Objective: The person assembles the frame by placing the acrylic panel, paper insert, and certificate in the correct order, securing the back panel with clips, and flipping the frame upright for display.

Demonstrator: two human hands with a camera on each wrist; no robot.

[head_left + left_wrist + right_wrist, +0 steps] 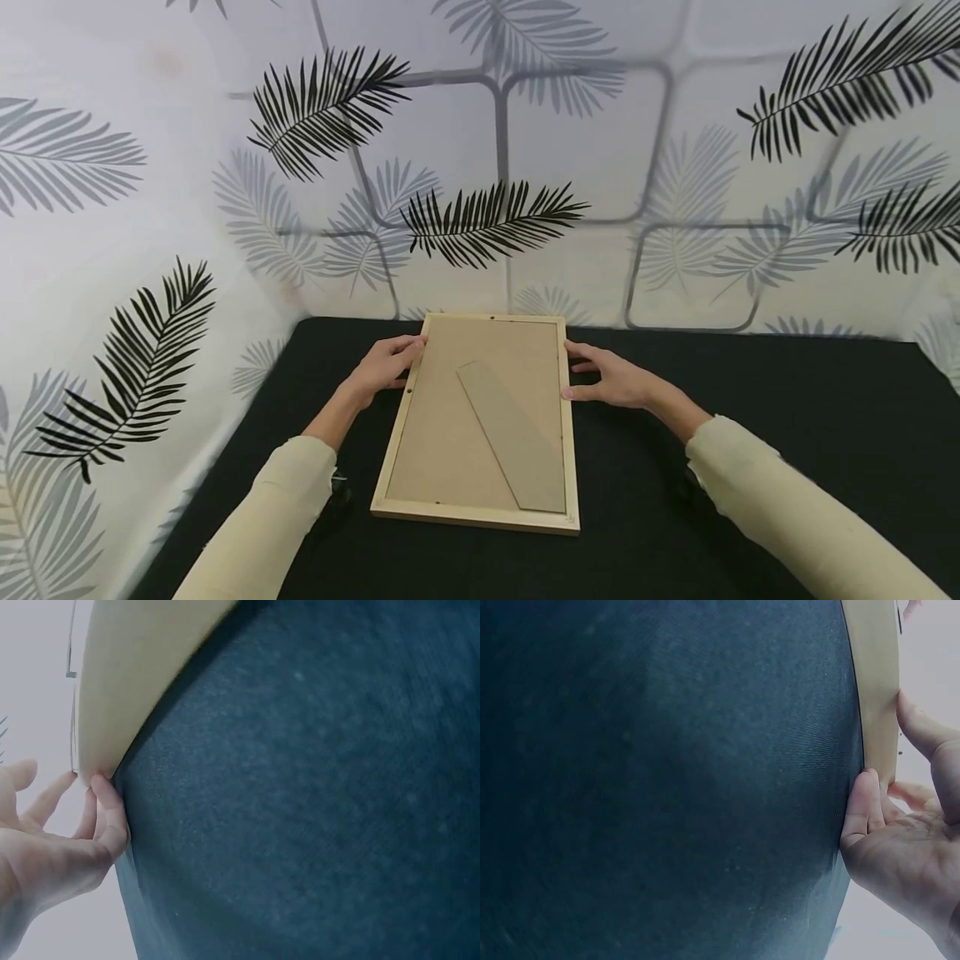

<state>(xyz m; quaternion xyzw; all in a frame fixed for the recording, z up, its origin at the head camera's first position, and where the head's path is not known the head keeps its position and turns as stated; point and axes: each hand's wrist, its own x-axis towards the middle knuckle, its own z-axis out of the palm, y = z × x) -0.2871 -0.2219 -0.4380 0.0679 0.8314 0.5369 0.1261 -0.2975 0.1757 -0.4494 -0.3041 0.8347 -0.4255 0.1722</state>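
Note:
A picture frame [427,433] with a light wooden rim lies face down on the black cloth, its brown backboard upward. A flat tapered stand leg [517,450] slants across the backboard. On the far part of the left side, my left hand [378,371] holds the rim, its bent fingertips at the wooden edge in the left wrist view. Opposite it, my right hand [611,379] grips the right side, thumb nearer to me. In the right wrist view the fingers [865,806] bend against the frame's side [877,712]. The frame's front is hidden.
Black cloth [765,417] covers the table around the frame. Behind and to the left hangs a pale curtain [570,150] with a leaf print, meeting the table's far edge. Cream sleeves [262,508] cover both forearms.

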